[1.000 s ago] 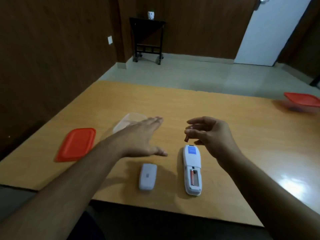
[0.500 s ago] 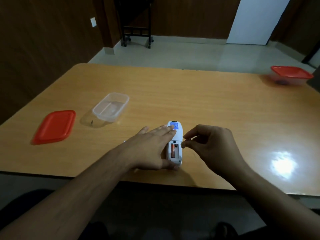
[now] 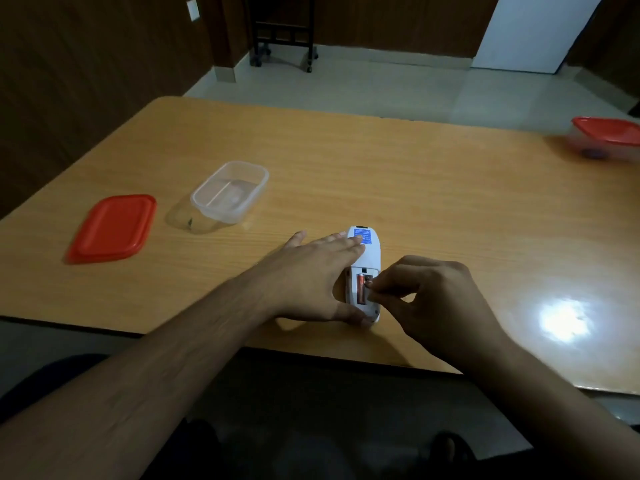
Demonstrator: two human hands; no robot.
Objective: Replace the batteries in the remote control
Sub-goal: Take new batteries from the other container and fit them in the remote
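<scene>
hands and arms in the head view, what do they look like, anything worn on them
Both are bare. The left hand and right hand wear no gloves, and no rings, watch or bands show on the fingers or wrists. Both forearms are uncovered all the way back to the bottom edge of the picture, with no sleeve or cuff in sight. No markings, tape or cables on either arm.

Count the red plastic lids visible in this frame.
2. One red plastic lid lies loose on the wooden table at left, beside the open clear plastic container; the other sits on a container at the far right edge.
</scene>
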